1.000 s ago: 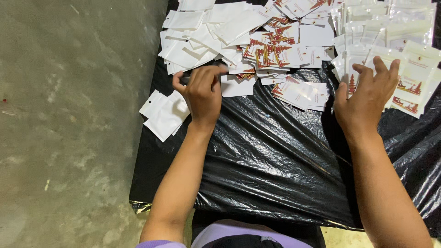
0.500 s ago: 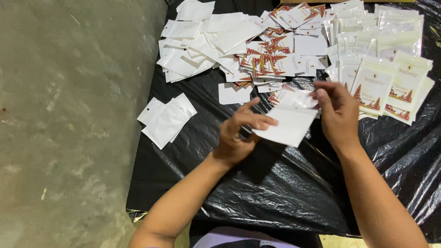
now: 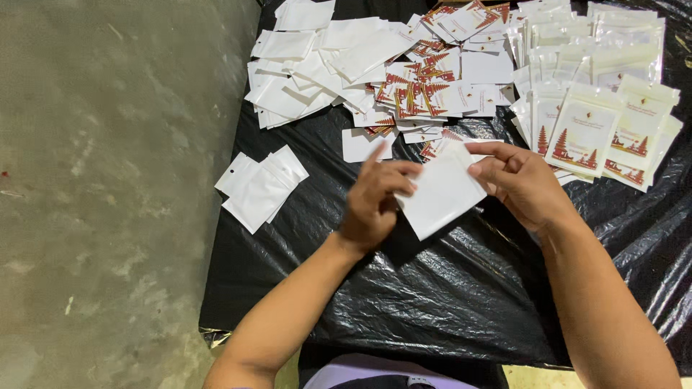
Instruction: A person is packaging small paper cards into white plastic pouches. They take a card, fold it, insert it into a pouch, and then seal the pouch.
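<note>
- Two bare hands meet over the middle of the table (image 3: pixel 432 302), which is covered in crinkled, glossy black plastic sheeting.
- The left hand (image 3: pixel 375 205) and the right hand (image 3: pixel 522 180) both hold one plain white pouch (image 3: pixel 441 193), lifted just above the sheeting and tilted; the left fingers pinch its near-left edge, the right fingers grip its upper right corner.
- A small fan of white pouches (image 3: pixel 261 189) lies on the sheeting to the left of the hands, apart from them, near the table's left edge.
- A loose heap of blank white pouches (image 3: pixel 317 72) spreads across the far left of the table, overlapping one another.
- Beside that heap, in the far middle, lies a pile of printed cards (image 3: pixel 425 94) with red and orange patterns, jumbled at many angles.
- At the far right, rows of filled clear pouches (image 3: pixel 598 108) showing pale cards with red tower shapes overlap like shingles.
- Left of the table runs a grey concrete floor (image 3: pixel 101 202), mottled and scuffed, with a few small flecks on it.
- The sheeting hangs over the table's near edge.
</note>
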